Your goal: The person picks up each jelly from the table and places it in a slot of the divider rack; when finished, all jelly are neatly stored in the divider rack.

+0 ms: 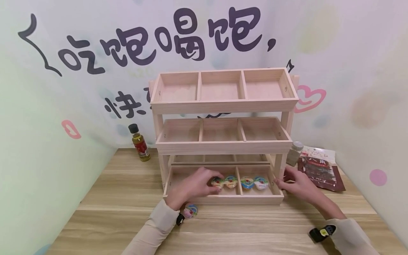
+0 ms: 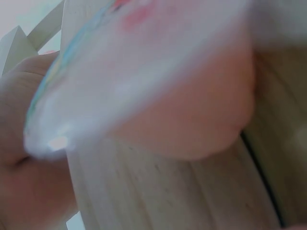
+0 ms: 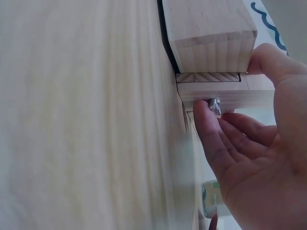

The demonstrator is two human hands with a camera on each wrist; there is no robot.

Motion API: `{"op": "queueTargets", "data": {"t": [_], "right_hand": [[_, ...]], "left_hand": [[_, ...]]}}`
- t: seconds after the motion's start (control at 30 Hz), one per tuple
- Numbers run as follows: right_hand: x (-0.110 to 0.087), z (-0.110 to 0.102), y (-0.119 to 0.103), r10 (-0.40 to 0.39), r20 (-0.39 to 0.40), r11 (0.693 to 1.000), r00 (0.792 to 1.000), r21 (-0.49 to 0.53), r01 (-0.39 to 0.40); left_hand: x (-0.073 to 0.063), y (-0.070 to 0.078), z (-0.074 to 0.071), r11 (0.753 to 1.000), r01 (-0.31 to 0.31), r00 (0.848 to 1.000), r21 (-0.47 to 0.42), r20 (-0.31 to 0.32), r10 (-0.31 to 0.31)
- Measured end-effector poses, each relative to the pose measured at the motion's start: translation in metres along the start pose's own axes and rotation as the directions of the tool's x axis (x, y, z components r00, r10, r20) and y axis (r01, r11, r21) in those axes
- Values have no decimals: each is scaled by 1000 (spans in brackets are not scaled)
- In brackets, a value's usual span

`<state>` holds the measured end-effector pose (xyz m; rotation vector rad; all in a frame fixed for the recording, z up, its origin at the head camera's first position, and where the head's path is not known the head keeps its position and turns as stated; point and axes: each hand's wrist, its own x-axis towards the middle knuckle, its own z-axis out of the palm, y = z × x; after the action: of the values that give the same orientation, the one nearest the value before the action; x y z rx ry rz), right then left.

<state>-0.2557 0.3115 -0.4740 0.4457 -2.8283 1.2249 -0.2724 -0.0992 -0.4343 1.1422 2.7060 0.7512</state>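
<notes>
A three-tier wooden rack [image 1: 223, 107] stands on the table, each tier split into compartments. In its bottom tray [image 1: 223, 200], my left hand [image 1: 195, 184] pinches a small jelly cup [image 1: 217, 183] between thumb and fingers. A second jelly cup [image 1: 231, 181] sits just right of it; an orange cup [image 1: 247, 183] and a pale cup [image 1: 261, 183] share the right compartment. Another jelly cup [image 1: 191, 210] lies before the tray, looming blurred in the left wrist view. My right hand [image 1: 298, 184] grips the rack's lower right end, fingertips beside a metal bolt [image 3: 215, 106].
An oil bottle [image 1: 140, 143] with a black cap stands left of the rack. To the right are a capped jar [image 1: 294, 153] and a dark red spice packet [image 1: 321, 173]. A wall with large lettering rises behind.
</notes>
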Motion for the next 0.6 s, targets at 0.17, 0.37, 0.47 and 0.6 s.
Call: {"op": "queueTargets", "data": {"t": [0.17, 0.37, 0.47, 0.6], "right_hand": [[0, 2, 2, 6, 0, 1000, 1000, -5, -6], [0, 1, 0, 4, 4, 1000, 1000, 0, -4], [-1, 1, -1, 2, 7, 1000, 1000, 1, -2], [-1, 0, -1, 6, 4, 1000, 1000, 0, -6]], "left_hand": [[0, -1, 0, 1000, -16, 1000, -11, -18, 16], [0, -2, 0, 1000, -26, 999, -12, -25, 25], [0, -3, 0, 999, -31, 999, -15, -24, 30], [1, -3, 1, 999, -47, 999, -15, -28, 46]]}}
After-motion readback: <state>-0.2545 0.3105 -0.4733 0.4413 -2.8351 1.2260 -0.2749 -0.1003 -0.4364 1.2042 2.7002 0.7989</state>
